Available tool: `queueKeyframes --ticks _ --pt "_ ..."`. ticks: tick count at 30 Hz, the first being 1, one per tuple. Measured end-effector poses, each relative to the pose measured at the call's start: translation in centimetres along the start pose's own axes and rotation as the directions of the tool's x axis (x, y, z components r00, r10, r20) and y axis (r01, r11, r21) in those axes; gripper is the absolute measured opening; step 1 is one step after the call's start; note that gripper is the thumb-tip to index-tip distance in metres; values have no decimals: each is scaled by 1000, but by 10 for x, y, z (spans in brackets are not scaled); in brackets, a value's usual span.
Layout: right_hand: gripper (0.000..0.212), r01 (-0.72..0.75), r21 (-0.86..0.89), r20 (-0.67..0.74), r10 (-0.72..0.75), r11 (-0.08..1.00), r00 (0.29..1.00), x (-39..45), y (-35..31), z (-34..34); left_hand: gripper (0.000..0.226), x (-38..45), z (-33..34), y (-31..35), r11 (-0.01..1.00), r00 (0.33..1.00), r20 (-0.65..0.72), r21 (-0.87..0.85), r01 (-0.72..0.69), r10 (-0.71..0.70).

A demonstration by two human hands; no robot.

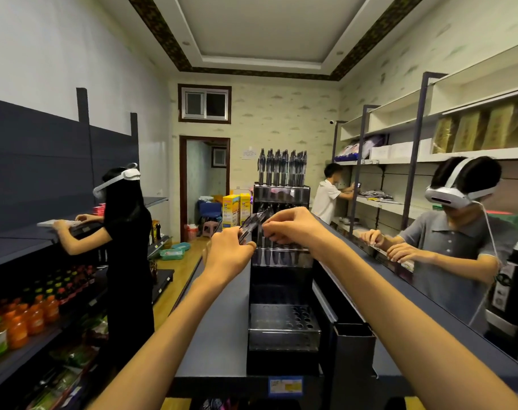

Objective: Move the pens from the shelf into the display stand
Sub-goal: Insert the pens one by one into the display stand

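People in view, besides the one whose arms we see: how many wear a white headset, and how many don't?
White headset: 2, the person at the left shelf and the person at the right counter
No headset: 1, the person in a white shirt at the back
Total: 3

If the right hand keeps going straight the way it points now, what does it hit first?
The right hand points leftward toward the left hand, so it would probably meet the bunch of pens held there first; depth between them is unclear.
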State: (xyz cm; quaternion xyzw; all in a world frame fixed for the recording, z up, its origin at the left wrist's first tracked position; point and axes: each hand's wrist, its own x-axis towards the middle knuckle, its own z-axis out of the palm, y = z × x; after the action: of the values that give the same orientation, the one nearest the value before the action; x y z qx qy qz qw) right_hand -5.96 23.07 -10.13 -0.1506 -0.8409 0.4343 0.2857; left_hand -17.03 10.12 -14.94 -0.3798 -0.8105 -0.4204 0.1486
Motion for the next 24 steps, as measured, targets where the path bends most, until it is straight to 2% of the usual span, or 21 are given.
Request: queueKeyframes --ticks 2,5,9,13,17,20,22,24 --pt "26 -12 80 83 6 997 996 -4 -3 -2 22 0 3 4 999 1000 -14 36 -15 15" --pt "35 14 113 -24 -11 994 1000 -6 -3 1 24 -1 9 10 996 996 -43 46 -71 73" --pt "31 43 211 -111 -20 977 994 -5 0 0 30 2 16 15 992 996 9 85 -92 92" --pt "21 -6 415 -160 79 910 984 -3 0 -9 24 6 13 14 999 997 63 38 -37 35" --pt "13 115 436 -296 22 893 955 2 0 -20 19 5 11 2 997 999 21 -67 29 -28" --pt "18 149 293 -371 -32 944 928 5 2 -23 17 5 8 -4 997 999 -21 -74 32 -34" --pt "20 172 77 -433 -122 982 893 8 5 -23 19 6 6 -6 996 999 -33 -81 23 -26" --pt "22 196 -110 -470 -225 974 853 8 7 -21 22 7 5 -5 996 999 -48 -91 13 -17"
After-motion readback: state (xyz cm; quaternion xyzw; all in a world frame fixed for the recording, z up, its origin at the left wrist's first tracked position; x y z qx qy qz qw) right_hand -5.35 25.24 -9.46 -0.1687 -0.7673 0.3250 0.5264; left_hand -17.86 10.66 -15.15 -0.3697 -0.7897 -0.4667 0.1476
